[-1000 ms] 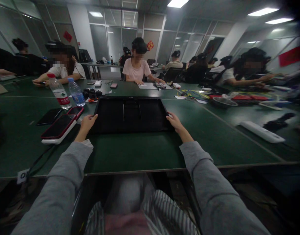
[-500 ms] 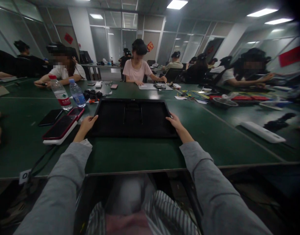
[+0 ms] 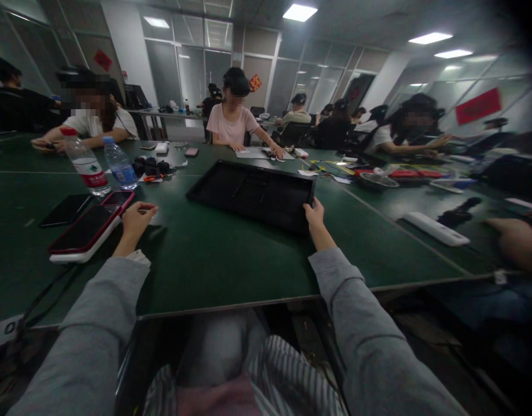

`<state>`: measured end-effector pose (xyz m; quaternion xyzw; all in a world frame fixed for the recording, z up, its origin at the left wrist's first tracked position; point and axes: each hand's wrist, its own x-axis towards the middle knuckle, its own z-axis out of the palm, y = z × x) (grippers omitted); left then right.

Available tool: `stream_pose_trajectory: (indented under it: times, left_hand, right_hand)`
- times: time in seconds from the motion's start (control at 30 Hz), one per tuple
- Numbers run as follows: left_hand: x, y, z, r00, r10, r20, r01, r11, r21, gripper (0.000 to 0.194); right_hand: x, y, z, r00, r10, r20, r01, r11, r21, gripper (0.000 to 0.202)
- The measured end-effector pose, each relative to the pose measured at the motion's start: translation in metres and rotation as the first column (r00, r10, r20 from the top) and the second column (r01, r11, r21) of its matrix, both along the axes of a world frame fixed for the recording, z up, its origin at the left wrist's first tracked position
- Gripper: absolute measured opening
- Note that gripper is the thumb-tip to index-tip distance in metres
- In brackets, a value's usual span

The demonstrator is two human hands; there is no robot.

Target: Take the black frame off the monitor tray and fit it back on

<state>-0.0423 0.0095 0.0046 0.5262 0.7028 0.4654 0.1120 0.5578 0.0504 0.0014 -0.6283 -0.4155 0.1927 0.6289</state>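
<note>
A shallow black rectangular tray (image 3: pixel 257 193) lies tilted clockwise on the green table, its raised rim and thin inner bars showing. My right hand (image 3: pixel 317 219) grips its near right corner, thumb over the rim. Left of the tray, clear of it, my left hand (image 3: pixel 138 221) hovers with curved fingers and the thumb slightly apart; nothing is visible in it. Just beside that hand, a phone in a red case (image 3: pixel 86 225) rests on a white block (image 3: pixel 92 248).
Two bottles, one red-capped (image 3: pixel 87 167) and one blue-capped (image 3: pixel 121 167), stand behind a dark phone (image 3: pixel 66 210). A white power strip (image 3: pixel 437 229) lies right. Across the table (image 3: pixel 231 260) a person in pink (image 3: pixel 233 124) works; another person's blurred hand (image 3: pixel 520 240) is at far right.
My left hand has let go of the tray's left side and moved away from it. The tray has turned clockwise, its left end farther back. The view has shifted right.
</note>
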Motion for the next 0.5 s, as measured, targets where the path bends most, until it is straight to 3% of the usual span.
stream_pose_trajectory:
  times: [0.13, 0.23, 0.4, 0.5]
  left_hand:
    - [-0.005, 0.005, -0.007, 1.0, 0.0, -0.024, 0.0, 1.0, 0.018, 0.026]
    - [-0.007, 0.007, -0.011, 0.999, -0.017, -0.046, 0.018, 1.0, 0.02, 0.027]
    - [-0.005, 0.004, -0.008, 0.999, 0.0, -0.046, 0.0, 1.0, 0.0, 0.025]
    - [-0.002, 0.002, -0.005, 0.999, 0.005, -0.034, -0.006, 1.0, -0.021, 0.023]
  right_hand:
    - [0.016, -0.003, 0.0, 0.963, -0.265, -0.044, 0.267, 0.962, 0.054, 0.061]
    - [0.03, -0.008, 0.001, 0.89, -0.453, -0.051, 0.453, 0.892, -0.008, 0.072]
    - [0.046, -0.02, 0.006, 0.783, -0.62, -0.051, 0.608, 0.78, -0.146, 0.081]
    - [0.06, -0.03, 0.0, 0.714, -0.7, -0.015, 0.681, 0.699, -0.219, 0.082]
